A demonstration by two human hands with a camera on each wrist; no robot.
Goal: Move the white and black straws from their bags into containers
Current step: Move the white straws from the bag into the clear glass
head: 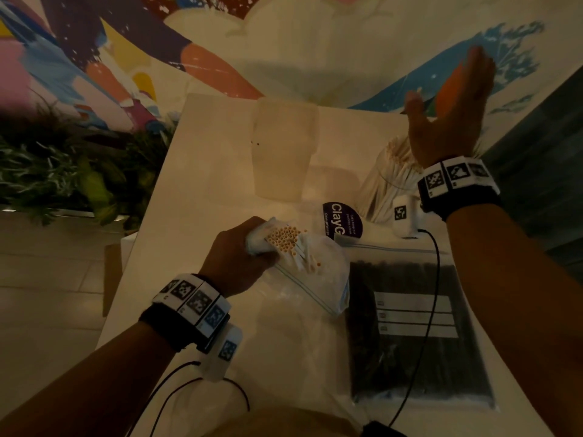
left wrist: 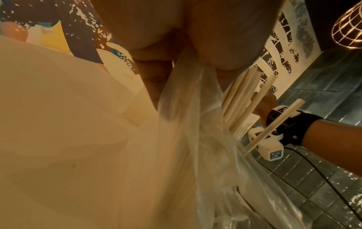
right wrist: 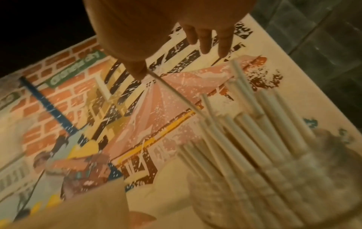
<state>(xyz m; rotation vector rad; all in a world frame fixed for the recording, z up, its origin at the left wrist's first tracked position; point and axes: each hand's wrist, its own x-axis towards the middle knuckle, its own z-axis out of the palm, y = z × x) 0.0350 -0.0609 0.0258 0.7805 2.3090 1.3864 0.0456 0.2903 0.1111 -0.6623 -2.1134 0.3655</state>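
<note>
My left hand (head: 239, 250) grips the clear zip bag (head: 318, 275) near its open mouth, bunching a bundle of white straws (head: 285, 239) whose ends poke out. In the left wrist view the same bag (left wrist: 186, 124) hangs below my fingers with white straws (left wrist: 240, 96) sticking up beside it. My right hand (head: 451, 115) is raised with straight fingers above a clear container (head: 388, 187) packed with white straws (right wrist: 245, 139); it holds nothing. A second zip bag of black straws (head: 416, 335) lies flat on the table, to the right. An empty pale container (head: 284, 149) stands behind.
The white table (head: 195, 184) ends at the left beside green plants (head: 63, 171). A purple round sticker (head: 342, 220) lies between the bags and the containers. A black cable (head: 432, 294) runs across the black-straw bag. A painted mural (head: 157, 42) covers the wall behind.
</note>
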